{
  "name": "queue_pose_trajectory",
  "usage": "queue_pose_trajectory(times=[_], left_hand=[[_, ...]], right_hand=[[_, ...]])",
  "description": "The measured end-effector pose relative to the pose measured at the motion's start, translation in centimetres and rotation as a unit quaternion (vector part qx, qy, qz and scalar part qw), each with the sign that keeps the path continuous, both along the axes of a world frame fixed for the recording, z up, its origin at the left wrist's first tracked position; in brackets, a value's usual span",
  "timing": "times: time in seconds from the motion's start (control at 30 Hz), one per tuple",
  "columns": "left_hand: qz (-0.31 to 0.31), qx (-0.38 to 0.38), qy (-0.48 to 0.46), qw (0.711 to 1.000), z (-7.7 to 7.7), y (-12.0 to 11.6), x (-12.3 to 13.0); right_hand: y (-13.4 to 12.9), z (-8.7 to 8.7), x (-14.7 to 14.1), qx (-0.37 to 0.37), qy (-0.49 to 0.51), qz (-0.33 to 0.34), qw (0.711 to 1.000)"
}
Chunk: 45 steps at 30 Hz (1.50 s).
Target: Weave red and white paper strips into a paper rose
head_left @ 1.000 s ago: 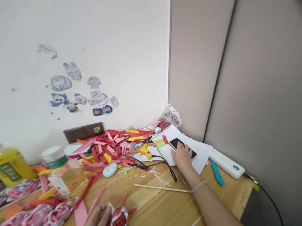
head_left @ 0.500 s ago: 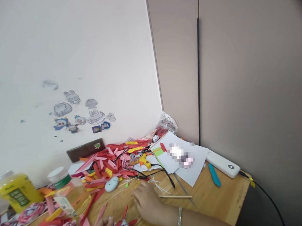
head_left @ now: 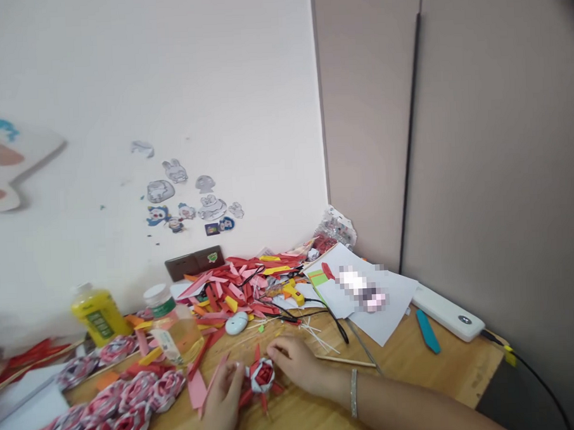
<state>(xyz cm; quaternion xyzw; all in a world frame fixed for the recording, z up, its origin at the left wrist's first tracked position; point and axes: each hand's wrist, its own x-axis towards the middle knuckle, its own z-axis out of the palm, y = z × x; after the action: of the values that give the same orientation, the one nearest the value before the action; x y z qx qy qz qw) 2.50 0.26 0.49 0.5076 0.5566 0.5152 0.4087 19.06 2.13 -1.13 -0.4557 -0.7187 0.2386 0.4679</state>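
A red and white folded paper flower [head_left: 262, 374] with red pointed strips sticking out lies low in the middle of the view, between my hands. My left hand [head_left: 223, 392] is at its left side, fingers bent and closed round its edge. My right hand [head_left: 293, 363], with a silvery bracelet at the wrist, is at its upper right; thumb and fingertips are pinched close to a red strip, and what they hold is too small to make out. Pink strips [head_left: 197, 390] lie left of my left hand.
Finished pink and white paper flowers [head_left: 137, 389] crowd the lower left. Behind stand a yellow bottle [head_left: 101, 317] and a clear jar [head_left: 180, 330]. Beyond are heaped paper strips [head_left: 233, 284], a yellow glue gun [head_left: 293, 293], a wooden stick [head_left: 348, 362] and a white power bank [head_left: 450, 314].
The view has turned left and down. My right hand has come from the table near the white sticks to the flower, and more of the flower and my left hand now shows.
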Motion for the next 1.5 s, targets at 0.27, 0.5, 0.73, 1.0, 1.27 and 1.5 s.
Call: queue_pose_trajectory(times=[0.27, 0.5, 0.73, 1.0, 1.27, 1.5], left_hand=[[-0.120, -0.038, -0.110, 0.986, -0.1, 3.0, 2.5], [-0.118, -0.045, -0.165, 0.978, -1.2, 4.0, 3.0], [-0.101, -0.031, -0.144, 0.984, -0.6, 3.5, 3.1], [-0.101, -0.012, -0.105, 0.989, -0.7, 3.1, 3.1], [-0.022, 0.078, 0.039, 0.996, -0.1, 2.1, 2.4], [-0.051, 0.293, 0.127, 0.946, 0.0, 1.0, 2.0]], right_hand=[[2.8, 0.4, 0.6, -0.015, 0.087, 0.026, 0.996], [3.7, 0.3, -0.1, -0.045, 0.120, 0.050, 0.991], [2.5, 0.0, 0.0, -0.071, 0.136, 0.051, 0.987], [2.6, -0.3, 0.0, -0.065, 0.095, 0.044, 0.992], [1.9, 0.3, 0.4, -0.012, 0.085, 0.077, 0.993], [1.3, 1.0, 0.7, 0.127, 0.037, 0.101, 0.986]])
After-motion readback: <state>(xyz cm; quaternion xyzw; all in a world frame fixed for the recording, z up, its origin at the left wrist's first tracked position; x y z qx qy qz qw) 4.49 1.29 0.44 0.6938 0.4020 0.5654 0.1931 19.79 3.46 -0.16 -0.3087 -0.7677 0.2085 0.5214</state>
